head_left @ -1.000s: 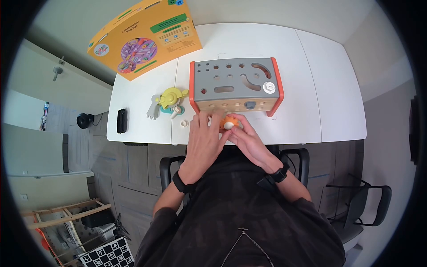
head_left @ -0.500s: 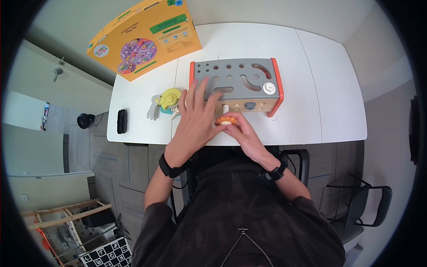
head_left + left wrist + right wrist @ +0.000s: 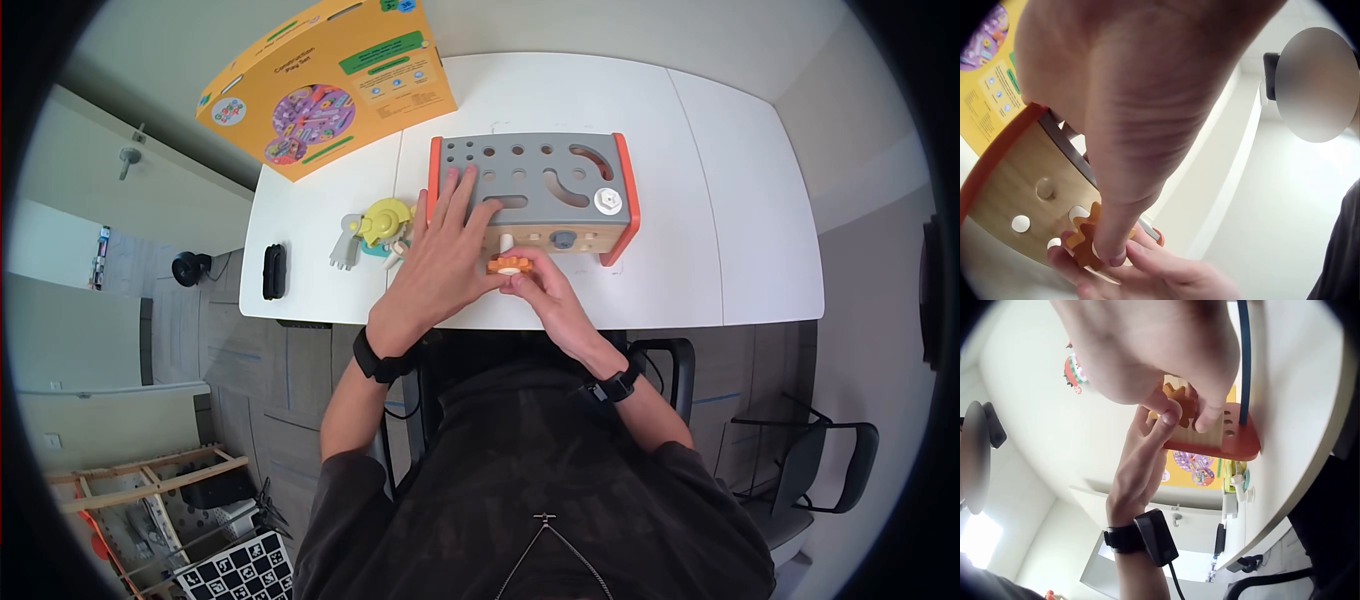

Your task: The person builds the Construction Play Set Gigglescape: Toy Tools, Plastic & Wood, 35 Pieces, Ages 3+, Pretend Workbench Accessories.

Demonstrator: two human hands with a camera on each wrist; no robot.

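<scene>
My right hand [image 3: 563,315] pinches an orange toy gear [image 3: 497,267] in front of the toy workbench [image 3: 480,150]. From the gear a white bolt shaft [image 3: 507,242] points at the wooden front panel, its tip close against a hole there. My left hand [image 3: 435,268] spreads its fingers over the workbench's grey top. Its thumb presses on the near face of the gear, as the left wrist view shows with the gear [image 3: 1087,239] beneath the thumb tip. A grey-blue knob [image 3: 563,240] sits on the panel to the right.
A white hex bolt [image 3: 607,201] stands in the top's right corner. Left of the workbench lie a yellow toy piece [image 3: 385,220] and a grey saw-like piece [image 3: 346,243]. A black case [image 3: 274,272] is at the table's left, with a yellow box [image 3: 370,60] behind.
The gear with its bolt has turned and come up to the front panel. My left hand has opened from around it, its fingers reaching up onto the workbench top.
</scene>
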